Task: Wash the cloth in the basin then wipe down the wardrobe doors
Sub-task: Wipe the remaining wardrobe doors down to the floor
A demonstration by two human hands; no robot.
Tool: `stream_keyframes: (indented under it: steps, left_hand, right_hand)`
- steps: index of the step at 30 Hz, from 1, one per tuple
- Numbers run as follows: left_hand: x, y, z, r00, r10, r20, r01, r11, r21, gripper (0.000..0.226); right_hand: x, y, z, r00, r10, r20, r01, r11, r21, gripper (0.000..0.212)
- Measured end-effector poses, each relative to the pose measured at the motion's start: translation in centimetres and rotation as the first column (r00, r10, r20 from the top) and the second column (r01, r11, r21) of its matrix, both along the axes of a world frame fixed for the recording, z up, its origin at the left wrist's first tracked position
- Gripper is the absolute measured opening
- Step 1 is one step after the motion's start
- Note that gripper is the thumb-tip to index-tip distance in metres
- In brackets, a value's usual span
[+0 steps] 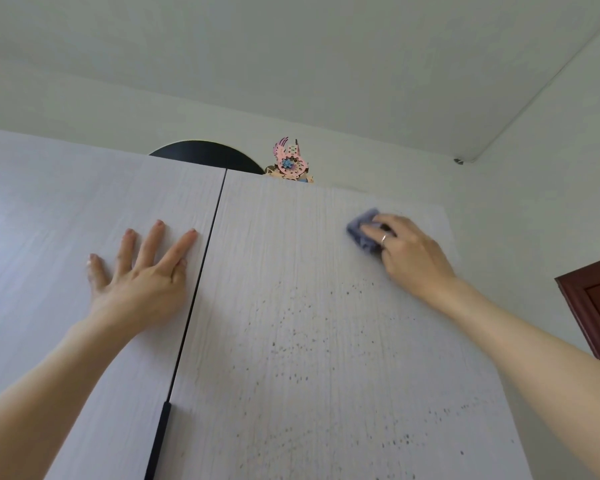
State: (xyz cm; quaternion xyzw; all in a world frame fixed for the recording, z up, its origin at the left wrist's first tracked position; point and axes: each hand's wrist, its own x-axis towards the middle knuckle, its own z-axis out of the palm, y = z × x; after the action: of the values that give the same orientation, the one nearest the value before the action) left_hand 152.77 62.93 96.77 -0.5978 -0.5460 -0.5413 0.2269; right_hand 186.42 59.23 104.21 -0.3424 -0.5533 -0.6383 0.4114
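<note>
High on right door, right hand presses bunched cloth.

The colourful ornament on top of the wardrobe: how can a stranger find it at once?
Follow the dark gap between the two white wardrobe doors up to the top edge. Just right of it a pink ornament with a blue centre peeks over. The black rounded object beside it is plain.

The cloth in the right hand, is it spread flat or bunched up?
Bunched up: the cloth is a small wad under the right hand.
</note>
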Motion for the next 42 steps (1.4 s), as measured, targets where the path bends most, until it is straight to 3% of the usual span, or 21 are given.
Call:
stream_keyframes:
  steps: [3,9,11,13,17,18,21,24,28,30,32,35,38,42]
  left_hand:
    - [0.1,-0.1,-0.1,1.0,-0.005,0.01,0.005,1.0,0.0,0.047]
    - [0.4,-0.1,-0.1,1.0,0.007,0.009,-0.007,1.0,-0.005,0.048]
    - [0.4,-0.1,-0.1,1.0,0.013,0.01,-0.013,1.0,-0.003,0.048]
    - [0.5,-0.1,-0.1,1.0,0.016,0.013,-0.015,1.0,-0.008,0.048]
    - [0.7,0.1,-0.2,0.999,0.029,0.021,-0.029,1.0,-0.011,0.048]
    - [0.7,0.1,-0.1,0.999,0.029,0.024,-0.029,1.0,-0.009,0.047]
    - [0.7,0.2,-0.1,0.999,0.028,0.026,-0.028,1.0,-0.002,0.047]
    - [0.7,0.0,-0.1,0.999,0.036,0.028,-0.036,0.999,-0.01,0.047]
    - [0.8,0.0,-0.1,0.999,0.033,0.037,-0.033,0.999,-0.013,0.047]
    - [0.9,0.1,-0.2,0.999,0.03,0.037,-0.03,0.999,-0.01,0.047]
    - [0.9,0.2,-0.2,0.999,0.037,0.04,-0.037,0.999,-0.009,0.047]
    - [0.9,0.3,-0.3,0.998,0.028,0.05,-0.028,1.0,-0.002,0.046]
    - [1.0,0.3,-0.4,0.998,0.014,0.062,-0.015,1.0,0.006,0.046]
    - [1.1,0.3,-0.4,0.998,0.022,0.063,-0.023,1.0,0.01,0.046]
  right_hand:
    - [1.1,0.0,3.9,0.961,-0.014,-0.275,-0.022,0.992,-0.126,0.055]
    - [1.4,-0.5,4.9,0.926,-0.008,-0.377,-0.059,0.984,-0.166,0.053]
    - [1.3,-0.3,2.4,0.942,0.036,-0.333,-0.044,0.999,-0.016,0.043]
    - [1.6,0.1,-1.0,0.976,0.106,-0.192,-0.08,0.987,0.139,0.032]
    - [3.3,0.5,-3.4,0.989,0.144,0.023,-0.146,0.977,0.153,0.038]
    - [3.6,0.3,-2.4,0.995,0.104,-0.004,-0.102,0.986,0.13,0.038]
    - [4.5,-0.2,2.2,0.957,0.031,-0.289,-0.023,0.999,0.029,0.047]
    - [4.6,-0.8,5.3,0.888,0.061,-0.456,-0.119,0.988,-0.098,0.053]
    - [3.8,-0.1,2.8,0.863,0.096,-0.496,-0.103,0.995,0.014,0.041]
    - [4.1,0.3,-0.4,0.911,0.116,-0.395,-0.083,0.992,0.099,0.028]
    - [4.9,0.3,-3.1,0.955,0.158,-0.25,-0.13,0.984,0.126,0.029]
    - [6.3,-0.3,-3.3,0.969,0.131,-0.209,-0.125,0.991,0.04,0.035]
    - [7.0,-0.9,0.4,0.935,0.027,-0.353,-0.058,0.995,-0.078,0.05]
    - [6.3,-1.5,4.3,0.873,-0.029,-0.486,-0.104,0.964,-0.244,0.056]
